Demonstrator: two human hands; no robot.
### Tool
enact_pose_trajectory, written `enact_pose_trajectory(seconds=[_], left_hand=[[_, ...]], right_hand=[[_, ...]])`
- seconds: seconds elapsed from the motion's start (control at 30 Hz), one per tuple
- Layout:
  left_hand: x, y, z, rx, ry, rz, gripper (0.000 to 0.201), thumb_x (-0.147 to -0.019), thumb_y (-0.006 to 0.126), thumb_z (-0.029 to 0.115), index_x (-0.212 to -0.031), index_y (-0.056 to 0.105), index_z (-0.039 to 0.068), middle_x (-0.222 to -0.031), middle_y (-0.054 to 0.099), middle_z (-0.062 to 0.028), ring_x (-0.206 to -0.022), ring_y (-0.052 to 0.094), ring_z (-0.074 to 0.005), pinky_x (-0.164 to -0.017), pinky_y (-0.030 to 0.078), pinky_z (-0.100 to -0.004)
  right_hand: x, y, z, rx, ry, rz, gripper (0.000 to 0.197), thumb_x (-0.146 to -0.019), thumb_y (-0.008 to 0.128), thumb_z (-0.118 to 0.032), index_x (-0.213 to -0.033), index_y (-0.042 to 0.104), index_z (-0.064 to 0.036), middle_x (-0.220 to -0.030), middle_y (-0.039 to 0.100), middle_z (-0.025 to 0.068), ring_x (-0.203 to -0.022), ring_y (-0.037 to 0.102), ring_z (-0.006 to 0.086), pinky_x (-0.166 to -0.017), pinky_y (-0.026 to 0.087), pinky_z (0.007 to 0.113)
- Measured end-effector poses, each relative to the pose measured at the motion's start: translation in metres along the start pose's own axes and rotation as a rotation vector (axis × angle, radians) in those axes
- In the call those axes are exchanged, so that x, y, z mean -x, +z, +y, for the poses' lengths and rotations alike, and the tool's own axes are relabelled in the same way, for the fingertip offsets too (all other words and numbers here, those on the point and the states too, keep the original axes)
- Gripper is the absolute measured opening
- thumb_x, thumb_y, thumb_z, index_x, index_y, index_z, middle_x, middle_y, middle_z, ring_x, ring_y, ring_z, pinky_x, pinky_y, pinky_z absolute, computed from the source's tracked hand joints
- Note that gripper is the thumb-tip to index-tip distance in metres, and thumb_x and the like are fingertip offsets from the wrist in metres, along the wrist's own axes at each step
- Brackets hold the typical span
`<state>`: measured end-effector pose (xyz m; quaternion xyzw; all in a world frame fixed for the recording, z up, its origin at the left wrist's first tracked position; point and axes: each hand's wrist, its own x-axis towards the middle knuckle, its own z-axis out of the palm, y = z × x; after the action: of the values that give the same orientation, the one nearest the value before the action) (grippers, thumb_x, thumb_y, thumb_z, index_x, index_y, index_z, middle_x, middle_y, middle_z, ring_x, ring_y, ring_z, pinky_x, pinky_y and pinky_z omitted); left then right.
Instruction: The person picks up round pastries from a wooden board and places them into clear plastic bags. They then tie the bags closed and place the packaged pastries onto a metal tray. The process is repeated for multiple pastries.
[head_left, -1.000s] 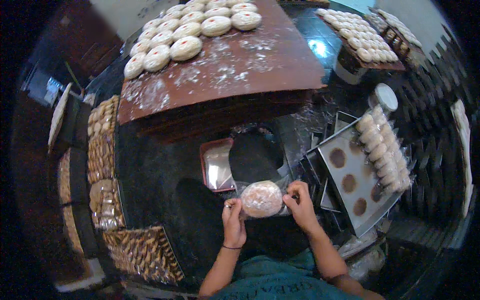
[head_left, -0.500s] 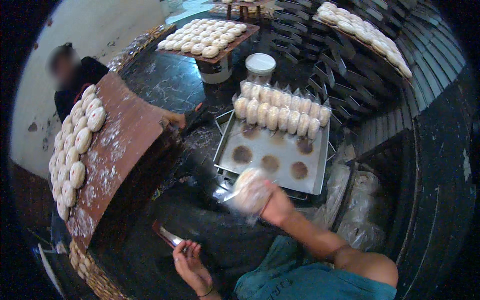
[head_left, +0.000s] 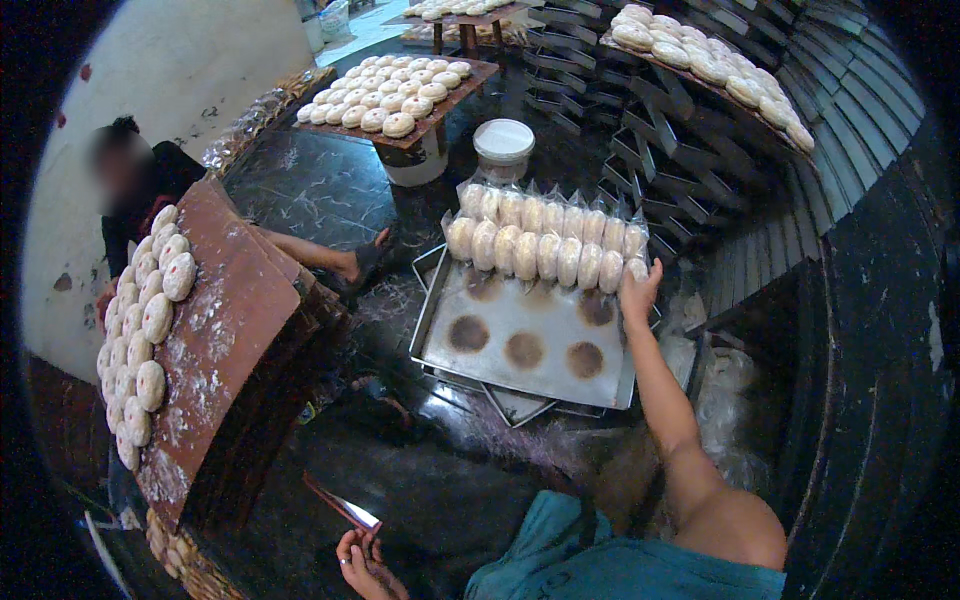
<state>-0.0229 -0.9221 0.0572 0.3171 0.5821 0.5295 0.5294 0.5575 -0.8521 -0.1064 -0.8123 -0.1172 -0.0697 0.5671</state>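
Observation:
My right hand (head_left: 640, 292) reaches over the metal tray (head_left: 490, 360) and grips a bagged doughnut (head_left: 637, 268) at the right end of the front row. Two rows of bagged doughnuts (head_left: 549, 257) stand on edge along the tray's far side, in clear plastic. Round brown stains mark the tray's bare front part. At the lower edge, my left hand (head_left: 365, 565) has loosely bent fingers, apart, and seems to hold nothing. Just beyond its fingertips lies a thin, flat, red-edged piece with a shiny face (head_left: 345, 505), its kind unclear.
A floury brown board (head_left: 230, 330) with doughnuts on its far-left edge stands left. Beyond it sits a person (head_left: 175, 175), one foot reaching the floor. A doughnut board (head_left: 385, 95) on a bucket and a lidded white tub (head_left: 503, 145) stand behind. Metal racking (head_left: 680, 140) is at right.
My right hand has moved away and to the right, carrying the bagged doughnut from in front of the tray to the row's end. My left hand has shifted down slightly; the view has shifted a little.

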Motion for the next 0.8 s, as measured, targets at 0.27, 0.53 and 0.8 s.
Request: enact_pose_trajectory(seconds=[0.27, 0.53, 0.8], left_hand=[[0.002, 0.006, -0.005, -0.049, -0.025, 0.039, 0.033, -0.089, 0.057, 0.019, -0.114, 0.053, -0.002, -0.107, 0.058, -0.0137, -0.098, 0.056, -0.0257, -0.086, 0.045, -0.0377], [0.008, -0.003, -0.006, -0.062, -0.007, 0.093, 0.033, -0.089, 0.056, 0.02, -0.114, 0.052, -0.002, -0.107, 0.058, -0.014, -0.097, 0.057, -0.0265, -0.086, 0.046, -0.0382], [-0.006, -0.03, -0.015, -0.057, 0.009, 0.073, 0.022, -0.09, 0.05, 0.019, -0.108, 0.052, 0.005, -0.101, 0.056, -0.006, -0.092, 0.054, -0.0178, -0.083, 0.044, -0.0314]], right_hand=[[-0.012, -0.003, 0.006, 0.275, -0.279, -0.085, 0.06, -0.084, 0.054, -0.018, -0.137, 0.027, -0.0032, -0.137, 0.032, 0.024, -0.126, 0.032, 0.0391, -0.105, 0.025, 0.04], [0.031, -0.062, -0.021, 0.451, -0.229, -0.916, 0.023, -0.077, 0.054, -0.017, -0.089, 0.062, 0.0017, -0.092, 0.062, 0.0229, -0.087, 0.06, 0.0358, -0.076, 0.045, 0.042], [0.01, -0.017, 0.013, 0.647, -0.43, -0.893, 0.027, -0.073, 0.056, -0.024, -0.082, 0.064, 0.0005, -0.082, 0.063, 0.0209, -0.076, 0.062, 0.0355, -0.071, 0.048, 0.042]])
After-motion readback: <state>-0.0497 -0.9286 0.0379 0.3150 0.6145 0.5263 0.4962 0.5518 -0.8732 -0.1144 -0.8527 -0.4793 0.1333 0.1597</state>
